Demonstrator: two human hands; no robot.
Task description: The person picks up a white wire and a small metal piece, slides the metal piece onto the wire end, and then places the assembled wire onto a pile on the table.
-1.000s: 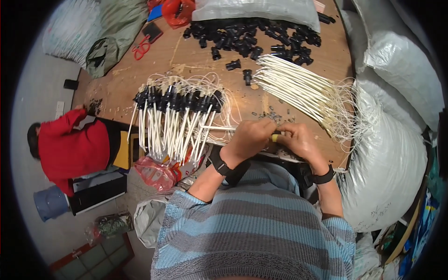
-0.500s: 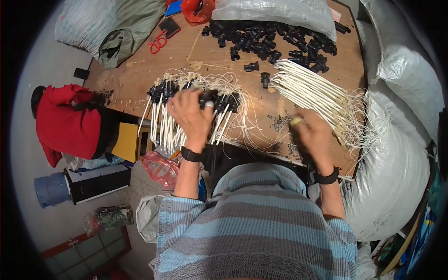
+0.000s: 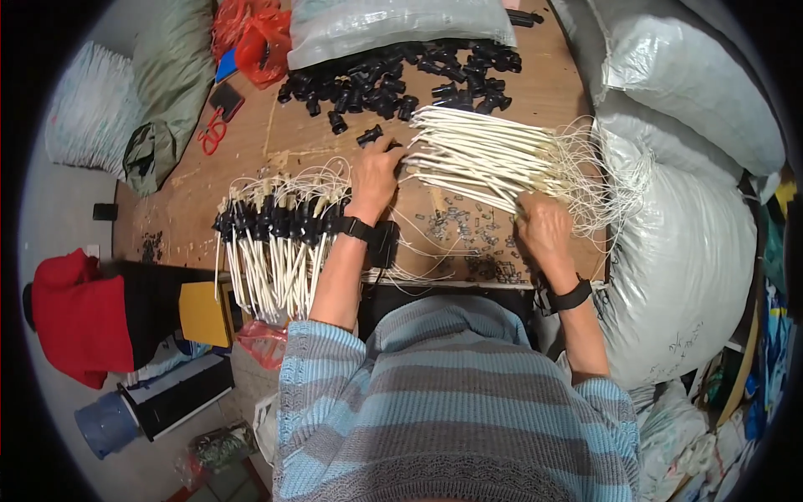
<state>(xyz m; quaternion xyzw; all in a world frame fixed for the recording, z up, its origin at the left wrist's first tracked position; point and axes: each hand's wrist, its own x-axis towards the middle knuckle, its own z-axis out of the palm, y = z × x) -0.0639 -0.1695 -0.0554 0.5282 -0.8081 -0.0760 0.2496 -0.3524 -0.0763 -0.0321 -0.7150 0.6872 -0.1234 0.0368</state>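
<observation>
My left hand (image 3: 374, 177) reaches over the table with its fingers closed around a black plastic socket (image 3: 396, 143), mostly hidden by the fingers. Just beyond lies another black socket (image 3: 369, 135). To the right is a bundle of white sleeved wires (image 3: 489, 151) with thin loose ends. My right hand (image 3: 548, 230) is at the near side of this bundle, fingertips pinched on a white sleeved wire (image 3: 493, 197). Left of my left forearm, a row of black sockets with white sleeved wires (image 3: 276, 222) hangs over the table's front edge.
Loose black sockets (image 3: 376, 88) are heaped before a white sack (image 3: 401, 32). Small metal pieces (image 3: 473, 238) are scattered between my hands. Red scissors (image 3: 212, 134) lie at the left. Large white sacks (image 3: 677, 276) crowd the right edge. A red garment (image 3: 79, 322) is at the far left.
My view has turned rightward. My left hand has left the row of assembled sockets and gone to a loose socket. My right hand has moved from the small metal pieces to the white wires.
</observation>
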